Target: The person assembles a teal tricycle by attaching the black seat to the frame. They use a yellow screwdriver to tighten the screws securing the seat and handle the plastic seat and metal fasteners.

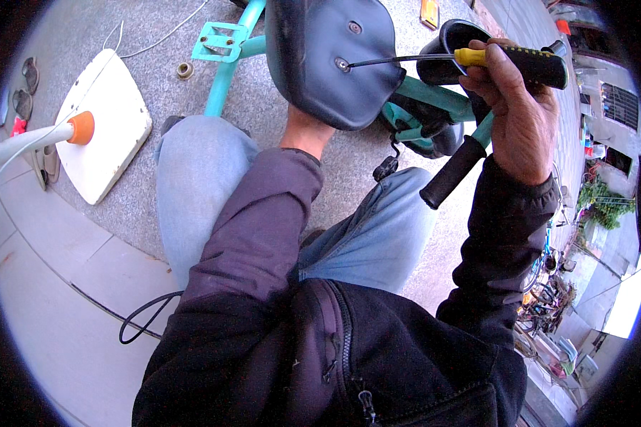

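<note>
Right of the black moulded plastic seat (313, 57), the nearer right hand (516, 107) grasps a yellow-and-black-handled metal screwdriver (470, 57). Its long axis runs sideways, tip pointing left at the seat's lower round metal screw (342, 65). The left hand (306, 129), mostly hidden behind the seat, has a grip I cannot tell.

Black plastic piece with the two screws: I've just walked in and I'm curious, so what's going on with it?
The person's right hand holds a yellow-and-black screwdriver, its tip at the nearer screw in the black plastic piece. The left hand reaches under the piece, fingers hidden. Whether the screw is being tightened or loosened can't be told. Teal tubing shows beside the piece.
</note>
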